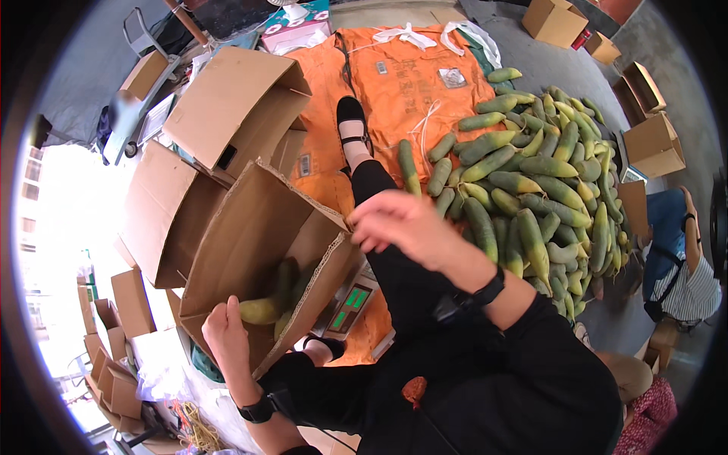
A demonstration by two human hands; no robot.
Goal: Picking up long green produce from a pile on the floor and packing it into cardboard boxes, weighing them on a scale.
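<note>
An open cardboard box (246,246) stands tilted in front of me, with a few green radishes (262,309) at its bottom. My left hand (226,338) is closed on the box's near left edge. Over the box's right corner hovers my right hand (402,227), slightly blurred, its fingers apart and nothing in them. Partly under the box is a scale (350,305) with lit green digits. To the right lies a large heap of green radishes (542,186); one single radish (409,165) lies at its left edge, nearest my right hand.
Orange woven sheeting (394,76) covers the floor ahead. More empty cardboard boxes (227,106) are stacked at the left, others (654,144) at the far right. A person in a striped top (690,284) is at the right. A hand truck (140,34) stands at the back left.
</note>
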